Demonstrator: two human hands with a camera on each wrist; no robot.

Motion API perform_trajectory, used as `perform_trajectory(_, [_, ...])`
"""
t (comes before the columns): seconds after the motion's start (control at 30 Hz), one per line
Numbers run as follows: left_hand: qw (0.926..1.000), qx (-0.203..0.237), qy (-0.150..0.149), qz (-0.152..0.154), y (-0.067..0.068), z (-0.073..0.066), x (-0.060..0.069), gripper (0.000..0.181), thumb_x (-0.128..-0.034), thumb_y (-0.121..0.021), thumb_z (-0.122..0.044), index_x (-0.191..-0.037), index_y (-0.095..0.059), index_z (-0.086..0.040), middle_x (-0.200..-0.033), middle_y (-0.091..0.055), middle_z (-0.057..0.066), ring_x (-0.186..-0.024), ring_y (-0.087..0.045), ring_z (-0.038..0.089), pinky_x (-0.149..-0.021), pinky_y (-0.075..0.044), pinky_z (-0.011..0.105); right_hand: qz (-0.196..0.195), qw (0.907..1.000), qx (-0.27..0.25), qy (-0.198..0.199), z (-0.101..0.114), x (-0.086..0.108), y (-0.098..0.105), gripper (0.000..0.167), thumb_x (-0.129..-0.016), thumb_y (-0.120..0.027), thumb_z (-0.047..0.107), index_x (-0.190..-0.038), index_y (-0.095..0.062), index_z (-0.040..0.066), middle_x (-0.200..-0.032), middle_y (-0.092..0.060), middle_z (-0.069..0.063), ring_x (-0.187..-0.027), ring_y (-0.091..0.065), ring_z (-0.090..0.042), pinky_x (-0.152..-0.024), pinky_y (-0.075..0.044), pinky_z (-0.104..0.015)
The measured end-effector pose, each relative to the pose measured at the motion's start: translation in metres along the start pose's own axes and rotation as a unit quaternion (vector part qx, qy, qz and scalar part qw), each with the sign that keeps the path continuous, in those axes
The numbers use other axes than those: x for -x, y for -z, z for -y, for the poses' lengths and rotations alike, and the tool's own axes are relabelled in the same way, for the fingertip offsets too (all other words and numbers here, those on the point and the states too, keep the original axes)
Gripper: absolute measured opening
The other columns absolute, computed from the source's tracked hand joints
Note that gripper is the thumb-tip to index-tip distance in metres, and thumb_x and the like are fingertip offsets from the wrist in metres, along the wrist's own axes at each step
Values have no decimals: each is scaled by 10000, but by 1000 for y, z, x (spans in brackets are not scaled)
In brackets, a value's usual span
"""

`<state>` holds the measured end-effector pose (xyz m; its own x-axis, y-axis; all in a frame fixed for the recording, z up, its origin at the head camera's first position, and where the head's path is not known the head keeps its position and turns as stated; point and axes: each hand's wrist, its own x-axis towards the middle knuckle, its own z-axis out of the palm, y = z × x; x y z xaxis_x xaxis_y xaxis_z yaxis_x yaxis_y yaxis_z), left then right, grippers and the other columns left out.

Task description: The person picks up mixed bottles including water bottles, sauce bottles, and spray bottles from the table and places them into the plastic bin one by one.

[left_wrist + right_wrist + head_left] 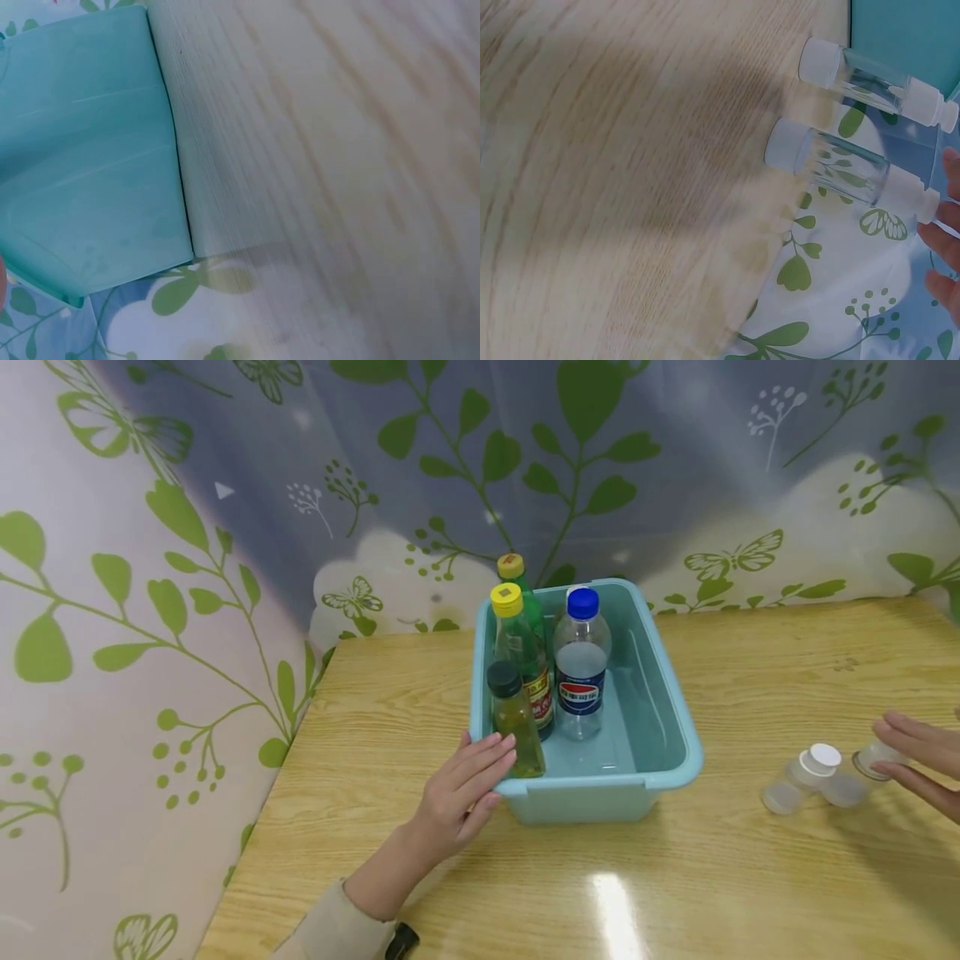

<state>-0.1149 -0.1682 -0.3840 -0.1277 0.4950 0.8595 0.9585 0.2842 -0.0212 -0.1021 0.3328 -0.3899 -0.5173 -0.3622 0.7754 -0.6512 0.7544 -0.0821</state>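
My left hand (459, 793) rests with straight fingers on the front left corner of a light-blue plastic basin (585, 783). Inside the basin stand a dark-capped bottle of yellowish liquid (519, 731), a yellow-capped green bottle (517, 639), another green bottle (528, 602) and a blue-capped Pepsi bottle (581, 660). At the right, my right hand (926, 756) has its extended fingers around the top of a small clear bottle (851, 171) with white ends; the grip looks loose. A similar white-capped bottle (877, 82) stands beside it, nearer the basin.
The wooden table (375, 718) meets a leaf-patterned curtain (420, 485) at the back and left. Something partly hidden with a pale cap (576, 588) stands behind the Pepsi bottle. A black strap end (402, 941) shows by the left sleeve.
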Motion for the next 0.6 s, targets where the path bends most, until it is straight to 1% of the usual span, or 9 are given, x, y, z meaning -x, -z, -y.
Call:
perform_trajectory(0.03, [10000, -4, 3, -1, 0, 0, 0, 384, -1029, -399, -189, -1205, -594, 92, -1293, -575, 196, -1257, -504, 298, -1117, -307, 453, 0, 10000, -1, -16, 0, 1, -1, 530, -932, -406, 569, -1287, -543, 199, -1343, -362, 264, -1208, -290, 219, -1153, -215, -282])
perform_trajectory(0.1, [10000, -4, 27, 5, 0, 0, 0, 384, -1029, -399, -188, -1204, -594, 93, -1295, -573, 194, -1248, -511, 306, -1117, -308, 454, 17, 10000, 34, -59, 0, 2, -1, 544, -933, -401, 565, -1279, -558, 175, -1346, -362, 267, -1213, -291, 216, -1160, -196, -339])
perform_trajectory(0.13, [10000, 6, 41, 12, 0, -1, 0, 385, -1029, -399, -188, -1202, -595, 95, -1297, -572, 195, -1246, -512, 308, -1117, -307, 456, 42, 9999, 73, -93, 1, 2, -1, 547, -935, -398, 562, -1270, -569, 165, -1346, -362, 274, -1209, -290, 219, -1156, -198, -309])
perform_trajectory(0.27, [9999, 36, 98, 43, 0, -2, 0, 387, -1029, -400, -185, -1184, -603, 105, -1305, -567, 191, -1232, -520, 319, -1120, -300, 459, 66, 9999, 35, -132, 0, 4, -1, 579, -949, -407, 522, -1197, -622, 46, -1326, -379, 268, -1192, -309, 226, -1102, -192, -142])
perform_trajectory(0.3, [9999, 36, 108, 47, 0, -2, 0, 386, -1029, -400, -185, -1185, -603, 104, -1307, -566, 190, -1231, -520, 319, -1121, -298, 459, 75, 9999, 26, -132, -1, 5, -1, 579, -953, -408, 515, -1188, -626, 33, -1320, -378, 264, -1186, -306, 231, -1092, -188, -127])
perform_trajectory(0.5, [9998, 46, 156, 66, 1, -2, 1, 384, -1029, -398, -185, -1202, -595, 95, -1311, -564, 187, -1234, -518, 319, -1124, -292, 461, 77, 9997, -165, -136, -4, 9, -5, 604, -953, -417, 500, -1132, -642, -31, -1320, -390, 244, -1171, -319, 234, -1087, -188, -144])
perform_trajectory(0.6, [9998, 63, 186, 70, 0, -2, 0, 387, -1029, -398, -188, -1193, -600, 99, -1310, -565, 185, -1242, -513, 312, -1124, -292, 461, -16, 9990, -442, -49, -5, 9, -8, 624, -942, -428, 498, -1102, -643, -65, -1335, -415, 229, -1171, -353, 216, -1060, -223, -106])
